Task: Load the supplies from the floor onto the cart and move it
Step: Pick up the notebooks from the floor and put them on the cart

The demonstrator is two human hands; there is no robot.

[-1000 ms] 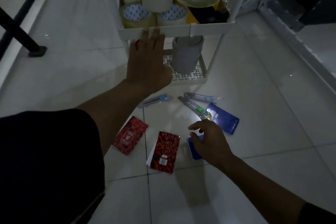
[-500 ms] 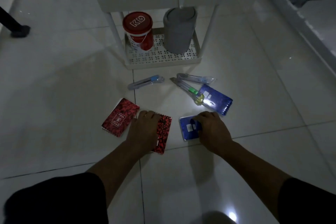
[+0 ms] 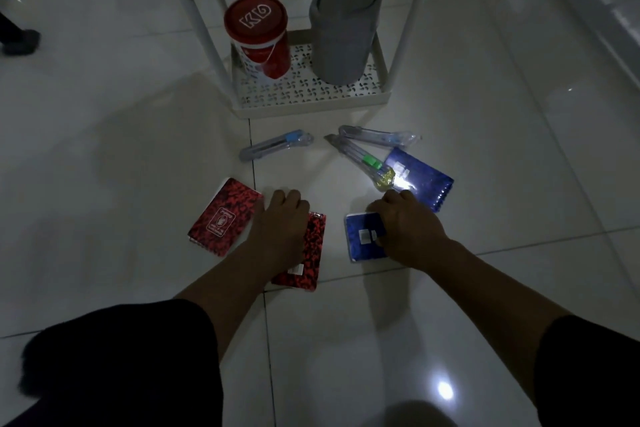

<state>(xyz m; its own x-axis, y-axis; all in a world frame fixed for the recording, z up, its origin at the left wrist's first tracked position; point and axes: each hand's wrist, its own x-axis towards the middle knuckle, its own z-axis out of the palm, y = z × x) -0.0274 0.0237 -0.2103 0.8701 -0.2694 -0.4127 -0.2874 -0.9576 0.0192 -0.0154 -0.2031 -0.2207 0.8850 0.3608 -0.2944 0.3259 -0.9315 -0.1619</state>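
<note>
White cart (image 3: 311, 104) at 12 o'clock, top cut off by the frame; its bottom shelf carries a red canister (image 3: 258, 36) and a grey container (image 3: 341, 33). On the floor (image 3: 104, 149) between cart and hands: three wrapped utility knives (image 3: 277, 146), one overlapping a blue notebook (image 3: 420, 182) at 1 o'clock. Left hand (image 3: 277, 229) lies on a red notebook (image 3: 308, 250), fingers curled at its top edge; grip hard to judge. Second red notebook (image 3: 221, 218) just beside at 9 o'clock. Right hand (image 3: 405, 225) curls over a small blue notebook (image 3: 363, 236). Dim light, glare on the far blue cover.
</note>
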